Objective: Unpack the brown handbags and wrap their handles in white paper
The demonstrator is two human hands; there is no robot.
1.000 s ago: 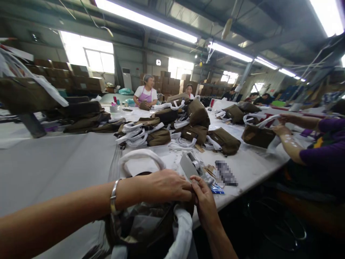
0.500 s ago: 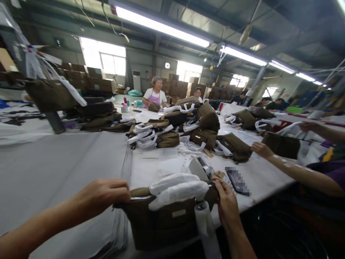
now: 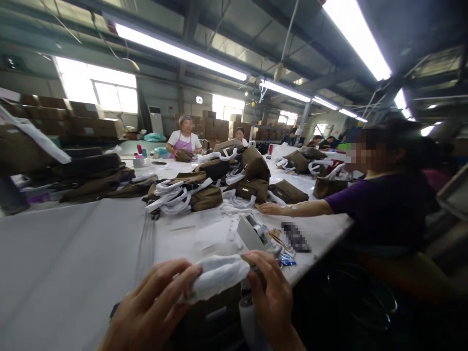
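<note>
A dark olive handbag [image 3: 208, 324] is low in front of me, mostly in shadow, with a small pale label on its front. Its handles [image 3: 221, 277] are wrapped in white padding and stand up from the top. The left end of the wrapped handles is gripped by the fingers of my left hand [image 3: 153, 302]. My right hand [image 3: 272, 295] pinches the right end between thumb and fingers. Beneath that hand hangs a white-wrapped strap [image 3: 250, 317].
Behind the bag are a grey tape dispenser [image 3: 252, 233], tags [image 3: 280, 239] and a blurred-out dark object [image 3: 296, 237]. Several olive bags [image 3: 252, 187] are piled farther back. A co-worker's arm [image 3: 303, 208] reaches in from the right; another person [image 3: 185, 141] stands across the table.
Both my hands have moved from the bag's top corners inward to the wrapped handles. My view has turned right. The co-worker's arm now lies stretched toward the pile.
</note>
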